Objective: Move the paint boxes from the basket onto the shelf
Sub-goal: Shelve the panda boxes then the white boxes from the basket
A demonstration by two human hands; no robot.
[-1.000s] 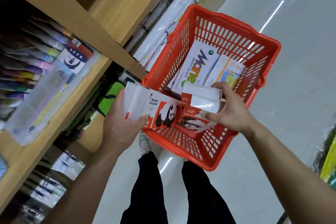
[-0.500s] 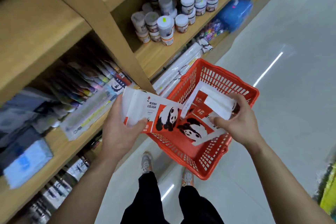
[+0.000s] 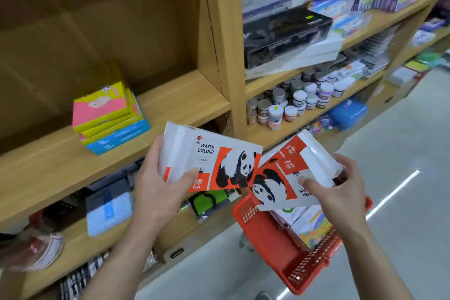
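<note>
My left hand (image 3: 155, 192) grips a white and red panda water colour box (image 3: 214, 165) by its left end, level with the front edge of the wooden shelf (image 3: 175, 102). My right hand (image 3: 338, 192) holds more panda boxes (image 3: 287, 178), stacked and turned upside down, just above the red basket (image 3: 272, 243). The two sets of boxes overlap at their panda ends. More paint boxes (image 3: 309, 224) lie in the basket below my right hand, partly hidden. On the shelf's left stands a stack of yellow, pink and blue boxes (image 3: 109, 117).
A wooden upright (image 3: 224, 39) splits the shelving. Right of it stand several small paint jars (image 3: 292, 102) and, one level up, a black box on white boxes (image 3: 285, 36). Lower shelves hold packaged goods. The grey floor runs to the right.
Both hands have lifted their panda boxes up out of the basket toward the shelf. The view has swung up, so the basket now sits low and the shelf with the coloured stack shows.
</note>
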